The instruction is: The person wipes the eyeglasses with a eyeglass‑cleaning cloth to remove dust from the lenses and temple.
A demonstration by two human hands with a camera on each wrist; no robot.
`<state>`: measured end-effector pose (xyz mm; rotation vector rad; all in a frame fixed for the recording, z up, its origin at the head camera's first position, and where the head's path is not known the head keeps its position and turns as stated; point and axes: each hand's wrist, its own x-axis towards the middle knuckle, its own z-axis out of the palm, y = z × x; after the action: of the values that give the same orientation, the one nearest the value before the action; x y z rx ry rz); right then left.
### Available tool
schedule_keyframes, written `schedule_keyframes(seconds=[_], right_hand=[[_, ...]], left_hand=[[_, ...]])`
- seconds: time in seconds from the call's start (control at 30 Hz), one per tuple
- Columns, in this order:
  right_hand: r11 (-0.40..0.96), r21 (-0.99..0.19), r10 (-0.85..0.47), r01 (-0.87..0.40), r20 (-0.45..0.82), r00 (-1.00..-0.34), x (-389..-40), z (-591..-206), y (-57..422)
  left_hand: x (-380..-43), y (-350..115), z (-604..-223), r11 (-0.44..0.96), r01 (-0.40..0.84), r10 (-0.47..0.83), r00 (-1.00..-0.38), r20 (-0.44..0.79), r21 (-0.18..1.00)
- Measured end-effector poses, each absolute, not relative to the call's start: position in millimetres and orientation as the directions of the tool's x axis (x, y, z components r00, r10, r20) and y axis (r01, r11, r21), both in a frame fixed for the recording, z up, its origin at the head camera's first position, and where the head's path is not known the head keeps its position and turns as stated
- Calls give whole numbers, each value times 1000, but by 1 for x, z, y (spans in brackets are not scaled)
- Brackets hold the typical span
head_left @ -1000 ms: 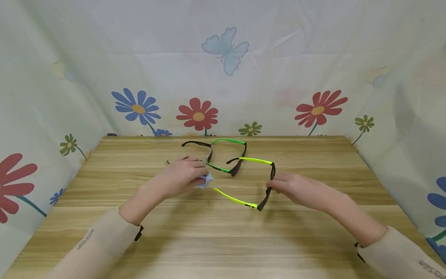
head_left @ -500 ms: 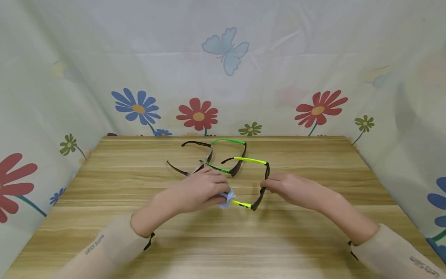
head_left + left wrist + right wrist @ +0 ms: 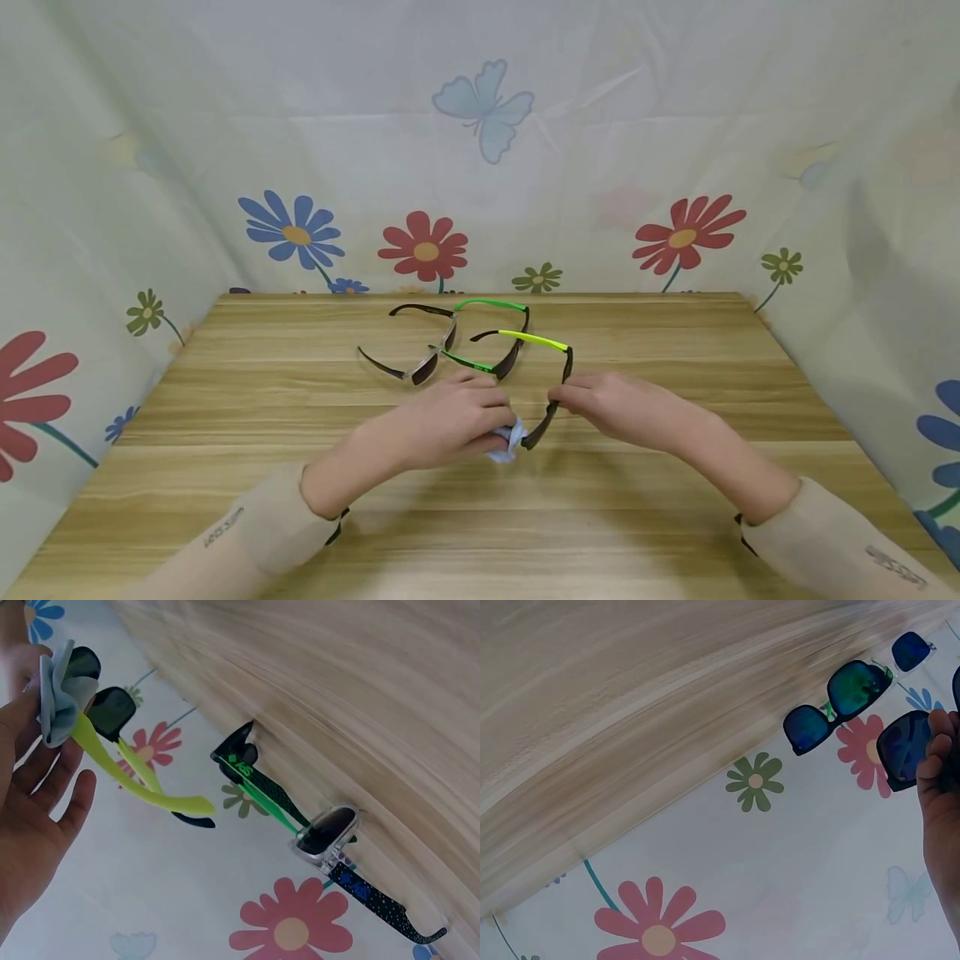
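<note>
Above the table, my right hand (image 3: 611, 406) pinches a pair of sunglasses with yellow temples (image 3: 534, 338) and a black front by the middle of its frame. A crumpled pale blue cloth (image 3: 510, 442) is in my left hand (image 3: 453, 419), pressed around the near temple at the hinge. In the left wrist view the cloth (image 3: 61, 697) wraps the temple's front end, and the yellow temple (image 3: 135, 780) runs out below it. The right wrist view shows one dark lens (image 3: 904, 750) beside the fingers of my right hand (image 3: 941, 772).
Behind the hands, green-templed sunglasses (image 3: 507, 362) stand on the wooden table (image 3: 637, 517). Left of them are clear-framed sunglasses with dark temples (image 3: 425, 368), close against the green pair. A flowered curtain (image 3: 585, 192) borders the table at the back and sides.
My left hand has moved right and toward the person with the cloth, from beyond the temple's tip to the hinge. The yellow sunglasses have shifted slightly left in my right hand.
</note>
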<state>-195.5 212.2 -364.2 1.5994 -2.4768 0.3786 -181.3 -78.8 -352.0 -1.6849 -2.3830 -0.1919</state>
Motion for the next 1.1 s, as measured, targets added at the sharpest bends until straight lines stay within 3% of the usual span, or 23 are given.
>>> schedule_keyframes(seconds=[0.23, 0.4, 0.57, 0.73, 1.1], right_hand=[[412, -86, -867, -907, 270, -419, -194, -362, 206], [409, 4, -869, -913, 306, -388, -195, -361, 203], [405, 68, -883, -912, 289, -371, -194, -357, 202], [389, 128, -901, -912, 261, -348, -194, -357, 203], [345, 57, -894, -937, 323, -310, -198, -360, 209]], left_hand=[[-175, -72, -355, 370, 920, 916, -337, 219, -128], [-171, -70, -355, 353, 894, 929, -301, 216, -275], [-168, -69, -354, 343, 879, 935, -286, 211, -332], [-168, -70, -356, 360, 881, 930, -315, 187, -306], [-174, -75, -357, 406, 901, 907, -379, 182, -149]])
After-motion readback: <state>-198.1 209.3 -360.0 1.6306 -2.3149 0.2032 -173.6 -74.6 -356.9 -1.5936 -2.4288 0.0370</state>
